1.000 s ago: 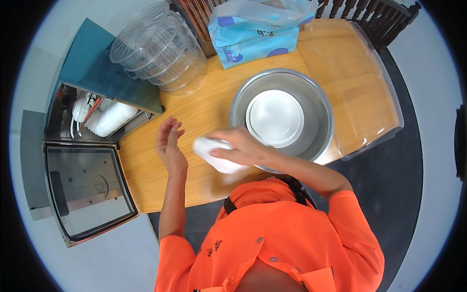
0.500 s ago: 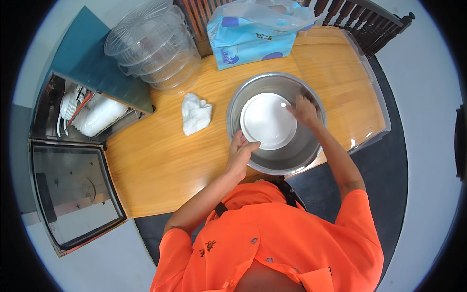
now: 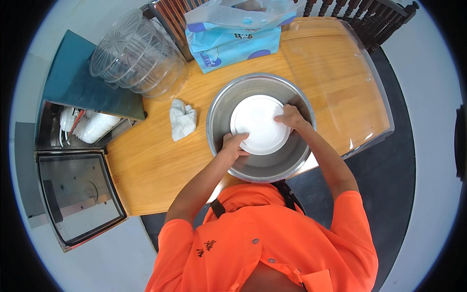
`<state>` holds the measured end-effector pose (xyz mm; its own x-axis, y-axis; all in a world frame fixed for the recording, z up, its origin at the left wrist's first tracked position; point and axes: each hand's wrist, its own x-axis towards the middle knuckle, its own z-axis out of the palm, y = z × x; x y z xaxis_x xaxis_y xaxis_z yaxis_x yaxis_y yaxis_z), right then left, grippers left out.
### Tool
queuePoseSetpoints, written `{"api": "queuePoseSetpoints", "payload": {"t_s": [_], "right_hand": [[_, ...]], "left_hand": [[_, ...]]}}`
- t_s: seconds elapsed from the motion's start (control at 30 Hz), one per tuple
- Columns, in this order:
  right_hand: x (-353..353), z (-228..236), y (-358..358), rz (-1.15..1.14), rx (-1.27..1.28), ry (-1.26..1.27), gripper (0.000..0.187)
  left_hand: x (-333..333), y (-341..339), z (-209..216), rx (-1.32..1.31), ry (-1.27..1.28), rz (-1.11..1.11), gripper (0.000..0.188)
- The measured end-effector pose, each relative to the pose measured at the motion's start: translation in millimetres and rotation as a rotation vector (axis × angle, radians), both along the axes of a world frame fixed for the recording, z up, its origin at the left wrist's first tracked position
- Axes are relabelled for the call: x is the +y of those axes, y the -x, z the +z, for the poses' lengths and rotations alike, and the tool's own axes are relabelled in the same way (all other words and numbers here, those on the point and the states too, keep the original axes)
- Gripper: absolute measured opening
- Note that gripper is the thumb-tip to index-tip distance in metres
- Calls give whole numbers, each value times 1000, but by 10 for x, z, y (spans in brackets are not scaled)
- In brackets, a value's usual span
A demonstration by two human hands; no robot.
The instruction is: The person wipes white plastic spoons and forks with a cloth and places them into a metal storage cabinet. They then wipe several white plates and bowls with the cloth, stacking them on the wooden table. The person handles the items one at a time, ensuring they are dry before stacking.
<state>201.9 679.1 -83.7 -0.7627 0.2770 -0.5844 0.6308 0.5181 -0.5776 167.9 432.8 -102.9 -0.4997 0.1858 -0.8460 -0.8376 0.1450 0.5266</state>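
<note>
A round white plate (image 3: 259,125) lies inside a wide stainless steel basin (image 3: 258,170) on the wooden table. My left hand (image 3: 234,144) is closed on the plate's lower left rim, thumb over the top and fingers toward the underside. On the opposite side, my right hand (image 3: 292,118) grips the upper right rim, its thumb resting on the white surface. Whether more plates sit beneath cannot be made out. To the left of the basin is a crumpled white cloth (image 3: 183,120).
A teal cabinet (image 3: 80,73) with its glass door (image 3: 80,197) hanging open holds white dishes (image 3: 99,127) at left. Behind the cloth stand stacked clear plastic covers (image 3: 138,56). A blue package in a plastic bag (image 3: 233,46) stands at the back of the table (image 3: 155,168).
My right hand has come down from the basin's wall onto the plate's rim and taken hold. My left hand keeps its grip. The whole view has shifted slightly.
</note>
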Motion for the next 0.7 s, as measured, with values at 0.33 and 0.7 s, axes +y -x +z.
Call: {"api": "queuePoseSetpoints", "payload": {"t_s": [0.33, 0.7], "right_hand": [[7, -61, -129, -27, 301, -151, 55], [-344, 862, -335, -415, 1024, 186, 43]], "left_hand": [[104, 1, 123, 467, 309, -86, 53], [78, 126, 1119, 1375, -105, 73, 47]]}}
